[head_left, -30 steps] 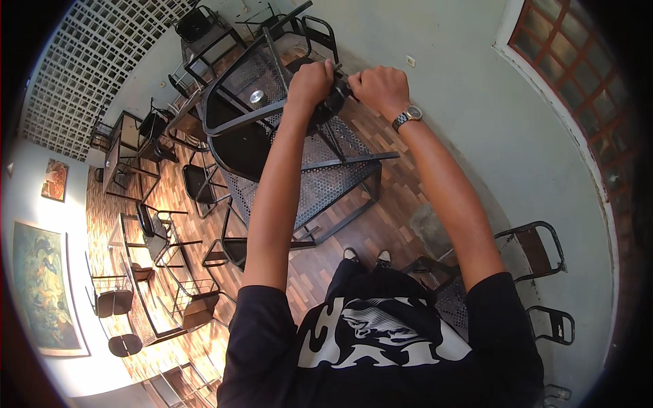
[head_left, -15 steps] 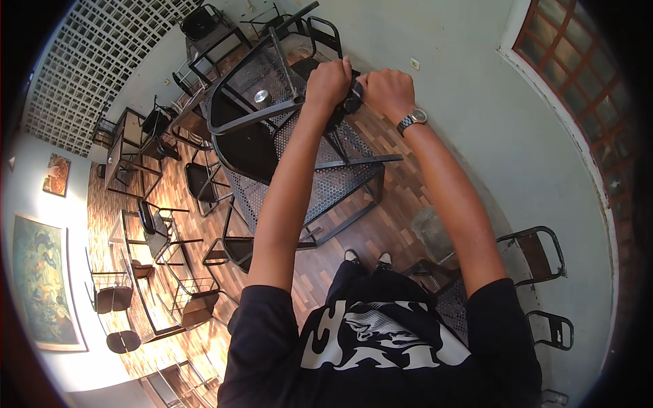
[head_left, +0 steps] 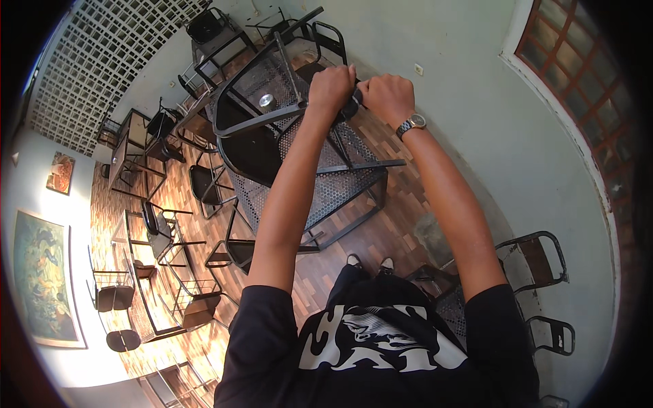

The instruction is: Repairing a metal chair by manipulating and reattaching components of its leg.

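Note:
Both my arms are stretched out over a table with a dark perforated metal top. My left hand is closed in a fist, and my right hand, with a watch on its wrist, is closed close beside it. Between them a small dark, cloth-like bundle shows; the fingers hide most of it. Under and left of my hands, a black metal-framed chair lies tipped over on the tabletop. A small round silvery dish is on the mesh beyond the chair's frame.
Black chairs and further tables fill the left side, some chairs set on tabletops. Close on my right stand chairs along a pale green wall. The floor is wood-patterned. A framed painting hangs at left.
The view has shifted slightly, so the room sits a little lower and further right. Both hands remain closed together over the table, nearly in the same pose.

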Available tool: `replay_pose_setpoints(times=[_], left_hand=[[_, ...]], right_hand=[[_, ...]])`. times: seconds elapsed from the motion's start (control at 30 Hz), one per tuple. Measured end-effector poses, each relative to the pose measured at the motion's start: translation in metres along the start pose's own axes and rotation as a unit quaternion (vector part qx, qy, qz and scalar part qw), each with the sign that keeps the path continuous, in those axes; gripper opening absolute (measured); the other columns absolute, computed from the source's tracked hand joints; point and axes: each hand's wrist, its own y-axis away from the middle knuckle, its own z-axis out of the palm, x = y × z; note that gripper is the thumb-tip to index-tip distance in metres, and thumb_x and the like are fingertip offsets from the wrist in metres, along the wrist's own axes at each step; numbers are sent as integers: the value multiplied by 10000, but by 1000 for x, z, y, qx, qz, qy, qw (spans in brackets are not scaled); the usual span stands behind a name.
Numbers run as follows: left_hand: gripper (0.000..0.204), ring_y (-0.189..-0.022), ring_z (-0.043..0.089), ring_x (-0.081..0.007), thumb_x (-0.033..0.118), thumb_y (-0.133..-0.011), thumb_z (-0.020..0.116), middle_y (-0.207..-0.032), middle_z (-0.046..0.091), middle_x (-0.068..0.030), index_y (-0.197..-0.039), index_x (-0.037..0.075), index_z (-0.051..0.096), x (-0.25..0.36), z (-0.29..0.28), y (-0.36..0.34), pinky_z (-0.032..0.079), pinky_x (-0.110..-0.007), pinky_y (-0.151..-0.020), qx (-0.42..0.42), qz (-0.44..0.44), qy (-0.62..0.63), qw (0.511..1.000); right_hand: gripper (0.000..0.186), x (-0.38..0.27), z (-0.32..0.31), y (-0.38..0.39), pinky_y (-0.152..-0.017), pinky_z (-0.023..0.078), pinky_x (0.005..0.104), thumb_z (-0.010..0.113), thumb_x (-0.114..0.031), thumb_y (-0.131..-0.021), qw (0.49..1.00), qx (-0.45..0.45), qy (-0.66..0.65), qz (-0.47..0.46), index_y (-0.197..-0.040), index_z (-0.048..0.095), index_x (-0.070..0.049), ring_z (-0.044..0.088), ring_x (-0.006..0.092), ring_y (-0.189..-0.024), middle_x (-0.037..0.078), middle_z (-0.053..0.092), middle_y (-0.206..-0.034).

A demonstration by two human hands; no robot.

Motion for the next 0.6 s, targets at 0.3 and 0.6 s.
replay_pose_setpoints(times=[0.3, 0.6], left_hand=[[523, -807, 636, -402, 409, -1030, 371, -845, 668, -227, -854, -22, 610, 5, -14, 1, 473, -463, -698, 96, -117, 293, 944], [684, -1148, 552, -249, 543, -1007, 214, -1227, 599, -127, -1307, 11, 522, 33, -44, -12, 378, -351, -1043, -61, -111, 696, 707]], right_hand=[[596, -7, -34, -3, -714, 524, 418, 418, -563, -947, 983, -135, -102, 71, -906, 742, -65, 673, 378, -839, 211, 690, -811], [481, 8, -46, 0, -973, 447, 331, 621, -248, -941, 915, 78, -395, 10, -1343, 510, -7, 605, 243, -1146, 181, 635, -1231]])
